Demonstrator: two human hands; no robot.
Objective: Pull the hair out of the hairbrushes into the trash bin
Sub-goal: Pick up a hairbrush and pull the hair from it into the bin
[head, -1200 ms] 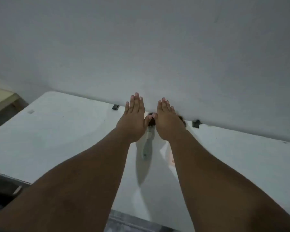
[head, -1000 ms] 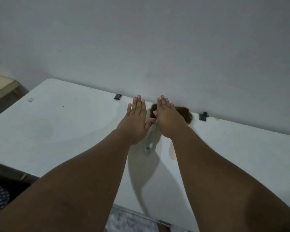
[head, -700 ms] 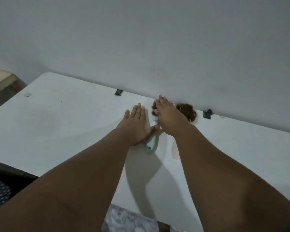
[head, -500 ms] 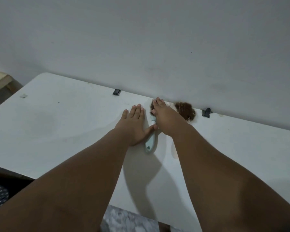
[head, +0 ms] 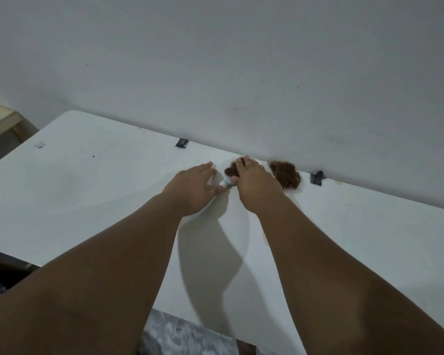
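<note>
Got both my arms stretched out toward mid-frame. My left hand (head: 194, 192) is flat, palm down. My right hand (head: 254, 187) has its fingertips bent down a bit.

**Two hairbrushes at the back edge, by the wall**

The surface (head: 87, 188) runs up against the wall (head: 215, 60) behind it. Both hairbrushes lie at its back edge, near the middle. The left hairbrush (head: 230, 172) sits between the two hands: the left hand (head: 192, 188) lies over its handle, and the right hand (head: 251, 180) closes over its head. The right hairbrush (head: 286, 175) lies just right of the right hand, against the wall. One tab (head: 182, 142) sits left of the brushes, and another tab (head: 317, 178) sits right of them, both at the wall line.
</note>
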